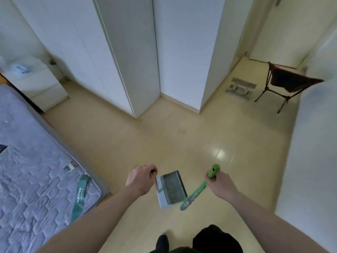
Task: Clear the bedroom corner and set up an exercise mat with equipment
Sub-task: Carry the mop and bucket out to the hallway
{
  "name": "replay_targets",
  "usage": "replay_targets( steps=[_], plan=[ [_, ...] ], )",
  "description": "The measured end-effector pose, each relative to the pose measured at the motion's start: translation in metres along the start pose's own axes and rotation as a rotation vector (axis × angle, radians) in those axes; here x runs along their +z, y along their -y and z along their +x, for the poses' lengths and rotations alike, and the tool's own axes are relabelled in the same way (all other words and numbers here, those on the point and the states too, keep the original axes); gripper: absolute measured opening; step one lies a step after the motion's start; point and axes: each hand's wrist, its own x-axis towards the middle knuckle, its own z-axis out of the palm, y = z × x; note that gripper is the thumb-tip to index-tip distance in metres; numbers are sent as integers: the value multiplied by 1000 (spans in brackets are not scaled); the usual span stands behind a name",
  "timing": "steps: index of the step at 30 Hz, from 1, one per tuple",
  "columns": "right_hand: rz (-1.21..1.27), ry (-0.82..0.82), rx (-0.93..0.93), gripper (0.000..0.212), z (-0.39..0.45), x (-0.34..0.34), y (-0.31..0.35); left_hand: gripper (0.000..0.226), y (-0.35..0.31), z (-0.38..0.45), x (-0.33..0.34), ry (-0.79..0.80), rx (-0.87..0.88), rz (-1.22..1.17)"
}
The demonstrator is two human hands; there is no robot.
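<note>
Head view, item one: left hand (141, 180) curled round the handle of a grey dustpan (170, 189), right hand (219, 181) gripping a green broom (197, 189), both held low over the near floor (164, 139); no mat seen. Risk: a tilted pan may spill dust. Room: glossy beige floor, mattress (36, 179) left, wardrobes (127, 52) far, chair (288, 83) far right.

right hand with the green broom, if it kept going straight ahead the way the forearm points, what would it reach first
Probably bare floor first. The right hand, gripping the green broom, points up and left in the picture, toward the white wardrobe corner. Nothing lies between, though depth is unclear.
</note>
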Motion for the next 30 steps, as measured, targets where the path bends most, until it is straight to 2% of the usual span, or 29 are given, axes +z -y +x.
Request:
replay_targets(
  steps=[3, 7, 17, 25, 30],
  plan=[
    [127, -46, 77, 36, 36, -32, -37, 16, -50, 61, -3, 11, 68, 16],
    [247, -103, 104, 50, 84, -81, -82, 15, -115, 133, 8, 24, 78, 13],
    [240, -103, 123, 47, 189, -211, -200, 19, -267, 257, 23, 23, 38, 57],
    [203, -148, 115, 46, 269, -297, -244, 20, -355, 364, 17, -18, 98, 72],
    [211, -162, 177, 48, 329, -342, -271, 20, -399, 444, 21, -15, 140, 77]
  ],
)
